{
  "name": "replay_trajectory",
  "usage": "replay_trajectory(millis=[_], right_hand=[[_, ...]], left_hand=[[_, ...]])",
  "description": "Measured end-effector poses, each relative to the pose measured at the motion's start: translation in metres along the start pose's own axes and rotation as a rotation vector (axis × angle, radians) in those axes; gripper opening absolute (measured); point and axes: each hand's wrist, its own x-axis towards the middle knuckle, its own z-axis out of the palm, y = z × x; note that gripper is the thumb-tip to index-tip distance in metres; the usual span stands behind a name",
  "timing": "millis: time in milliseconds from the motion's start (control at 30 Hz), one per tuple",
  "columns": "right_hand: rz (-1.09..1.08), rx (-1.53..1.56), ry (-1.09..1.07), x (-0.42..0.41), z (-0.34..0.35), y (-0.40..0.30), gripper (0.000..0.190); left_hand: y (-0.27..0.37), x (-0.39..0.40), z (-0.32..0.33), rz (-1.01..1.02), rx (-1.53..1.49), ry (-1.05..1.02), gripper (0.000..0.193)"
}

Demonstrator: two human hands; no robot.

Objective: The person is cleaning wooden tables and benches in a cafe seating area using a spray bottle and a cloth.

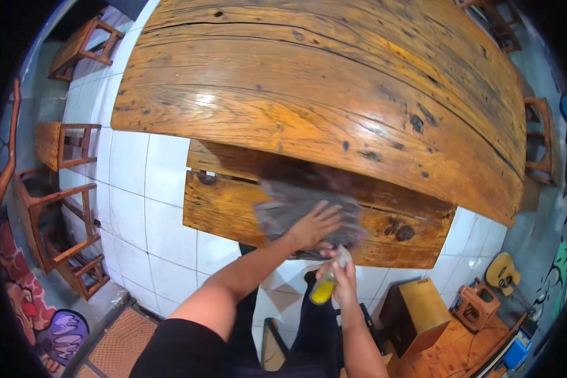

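My left hand (315,226) lies flat with fingers spread on a grey patterned cloth (283,212). The cloth is blurred and rests on a wooden bench (227,198), its far part reaching into the shadow by the table edge. In my right hand (344,279) is a spray bottle (324,289) with yellow liquid in its lower part. The bottle is tilted, its pale spray head up close to the cloth's near edge. Beyond the bench spreads a large varnished wooden table (283,104) with dark cracks and knots.
Wooden stools (47,144) stand along the left, and another wooden seat (541,139) at the right. At lower right are a wooden box (416,314), a brown plastic stool (477,304) and an acoustic guitar (501,274). White floor tiles (167,227) surround the bench.
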Motion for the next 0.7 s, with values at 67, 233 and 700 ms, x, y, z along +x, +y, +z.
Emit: replay_trajectory(millis=[67, 233, 700], right_hand=[[-0.011, -0.185, 0.03, -0.021, -0.023, -0.013, 0.029], [-0.046, -0.26, 0.066, -0.062, -0.037, -0.052, 0.027], [-0.073, -0.454, -0.424, -0.145, 0.093, -0.179, 0.044]], left_hand=[[-0.026, 0.013, 0.025, -0.005, -0.235, 0.123, 0.059], [-0.078, -0.114, -0.053, -0.843, -0.2, 0.12, 0.051], [0.169, -0.335, -0.213, -1.829, -0.515, 0.714, 0.061]])
